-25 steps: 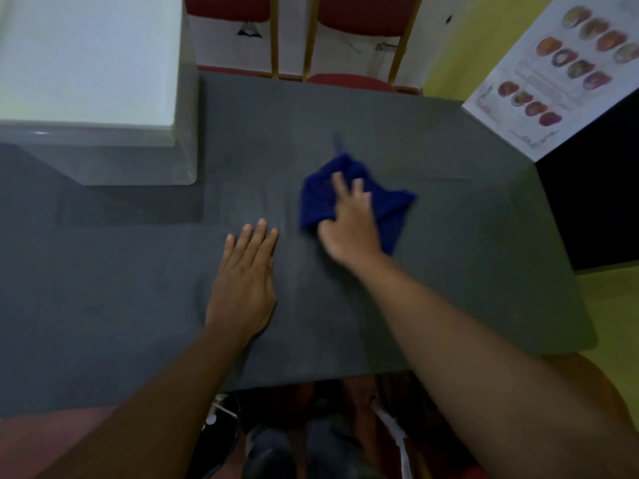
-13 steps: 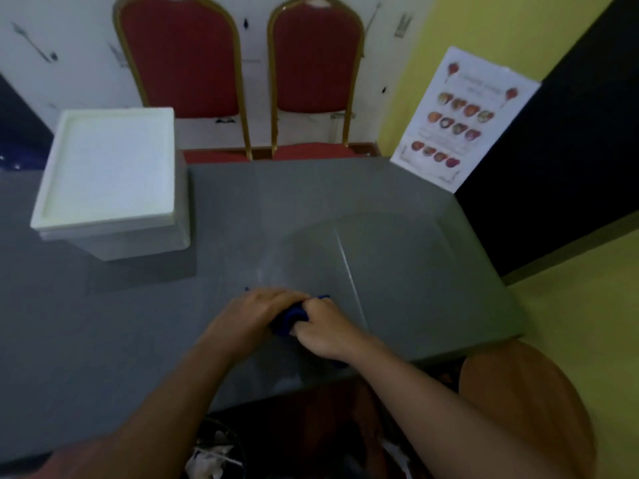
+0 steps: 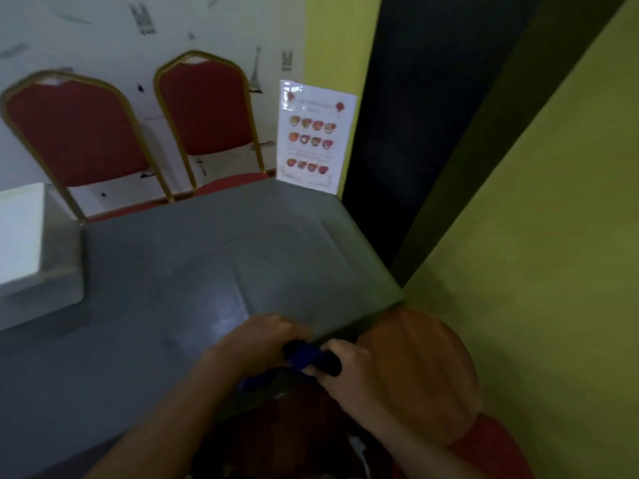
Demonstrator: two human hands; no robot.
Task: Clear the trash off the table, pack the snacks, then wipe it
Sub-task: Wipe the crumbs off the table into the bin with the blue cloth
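Note:
A dark blue cloth [image 3: 304,357] is bunched up at the near edge of the grey table [image 3: 193,271]. My left hand [image 3: 257,344] grips its left part and my right hand [image 3: 345,369] grips its right part. A strip of the cloth hangs below the left hand, over the table's edge. Most of the cloth is hidden between the two hands.
A clear storage box with a white lid [image 3: 27,243] stands at the table's left. Two red chairs [image 3: 207,122] sit behind the table. A laminated menu card [image 3: 313,136] leans at the far right corner. A round wooden stool [image 3: 425,368] is beside my right hand.
The cloth lay spread under my right hand while my left hand lay flat on the table. Both hands have since gathered the cloth and drawn it to the near edge; the view has swung right.

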